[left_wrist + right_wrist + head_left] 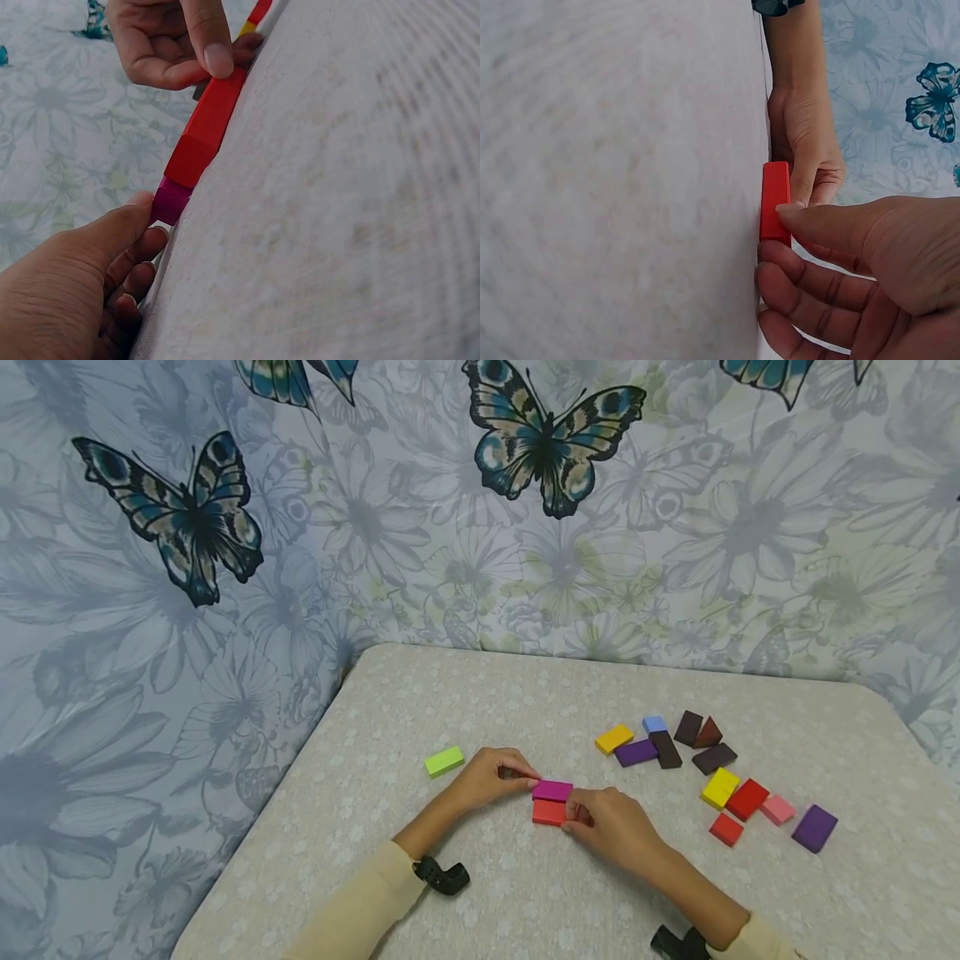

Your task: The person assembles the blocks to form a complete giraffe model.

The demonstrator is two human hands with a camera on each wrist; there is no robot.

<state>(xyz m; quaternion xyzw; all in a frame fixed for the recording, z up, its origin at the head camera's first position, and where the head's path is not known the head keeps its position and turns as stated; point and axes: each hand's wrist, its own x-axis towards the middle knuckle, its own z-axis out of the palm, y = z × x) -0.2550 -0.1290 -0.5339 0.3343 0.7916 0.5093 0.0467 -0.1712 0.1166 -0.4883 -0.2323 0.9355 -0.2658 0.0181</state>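
Work surface: I view a table [510, 910] with a pale beige covering in a faint floral pattern. Its visible far corners are rounded, and its far edge runs along the wall [412, 485]. The wall carries grey-blue flower prints with pale green patches and large teal-and-black butterflies [553, 439]. In both wrist views, the table fills much of my picture as a steeply tilted, blurred plane.

Work position: A magenta block [553, 791] and a red block [548, 812] lie flat on the table, side by side, the magenta one on the far side. The left hand [495, 777] pinches the left end of the magenta block. The right hand [611, 827] grips the right end of the red block between thumb and fingers. Each wrist wears a black device [442, 877], below which a cream sleeve [367, 902] begins.

Surrounding parts: A lime-green block [445, 762] lies alone, beyond the left hand. Toward the table's right side I see scattered loose blocks, including a purple block [814, 828] and a brown wedge [708, 733].
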